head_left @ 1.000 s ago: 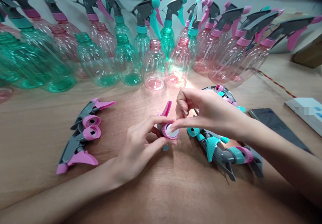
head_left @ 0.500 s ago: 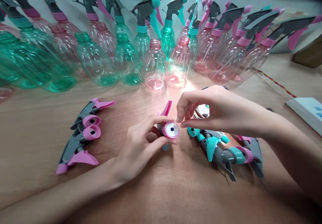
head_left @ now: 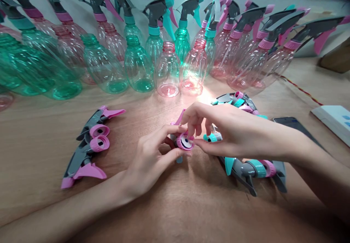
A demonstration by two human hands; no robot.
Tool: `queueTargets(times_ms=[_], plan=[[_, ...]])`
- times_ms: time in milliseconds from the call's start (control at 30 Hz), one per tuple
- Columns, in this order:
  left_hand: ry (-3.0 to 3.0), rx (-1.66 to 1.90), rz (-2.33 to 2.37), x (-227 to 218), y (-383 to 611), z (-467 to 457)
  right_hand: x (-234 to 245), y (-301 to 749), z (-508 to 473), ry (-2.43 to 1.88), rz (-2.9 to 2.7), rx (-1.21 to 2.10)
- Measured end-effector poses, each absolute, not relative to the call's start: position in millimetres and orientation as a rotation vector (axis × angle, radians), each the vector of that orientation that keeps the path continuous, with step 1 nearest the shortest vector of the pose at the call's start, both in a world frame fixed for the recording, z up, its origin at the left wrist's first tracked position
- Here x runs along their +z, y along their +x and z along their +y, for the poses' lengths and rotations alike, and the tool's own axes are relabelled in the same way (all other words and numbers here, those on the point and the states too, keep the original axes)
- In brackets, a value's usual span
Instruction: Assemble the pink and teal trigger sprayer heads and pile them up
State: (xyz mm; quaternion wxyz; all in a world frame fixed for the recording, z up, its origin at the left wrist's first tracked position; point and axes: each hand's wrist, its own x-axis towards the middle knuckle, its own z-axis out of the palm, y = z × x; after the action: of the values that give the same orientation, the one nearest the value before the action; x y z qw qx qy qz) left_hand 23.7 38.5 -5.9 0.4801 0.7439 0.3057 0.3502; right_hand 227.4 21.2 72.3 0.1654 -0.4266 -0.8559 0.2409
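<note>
My left hand [head_left: 155, 159] is closed round a trigger spray head, its pink collar [head_left: 180, 147] facing up between thumb and fingers. A white ring-shaped gasket [head_left: 184, 142] with a dark centre sits tilted in the collar's mouth, a dark gap showing along its lower left. Over the collar's right side, my right hand [head_left: 216, 130] pinches at the gasket's edge with thumb and fingertip; the fingertip is partly hidden. The pink trigger [head_left: 179, 117] of the held head sticks out behind the fingers.
Two pink-and-grey spray heads [head_left: 94, 126] lie at left. More pink, teal and grey heads [head_left: 243, 168] lie at right, partly under my right arm, near a phone [head_left: 294, 124]. Several green and pink bottles [head_left: 139, 66] line the back, many with heads on. A white box [head_left: 333, 121] stands far right.
My right hand has moved left and down onto the collar. The gasket, flat over the collar's mouth before, now sits tilted in it. My left hand has stayed in place.
</note>
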Motion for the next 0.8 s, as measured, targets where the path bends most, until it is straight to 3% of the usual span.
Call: queueTargets(times_ms=[467, 800], plan=[[1.783, 0.894, 0.815, -7, 25, 38, 63, 219, 13, -1.256, -2.413, 0.452], [1.827, 0.870, 0.832, -4, 23, 38, 56, 215, 15, -1.187, -2.351, 0.465]])
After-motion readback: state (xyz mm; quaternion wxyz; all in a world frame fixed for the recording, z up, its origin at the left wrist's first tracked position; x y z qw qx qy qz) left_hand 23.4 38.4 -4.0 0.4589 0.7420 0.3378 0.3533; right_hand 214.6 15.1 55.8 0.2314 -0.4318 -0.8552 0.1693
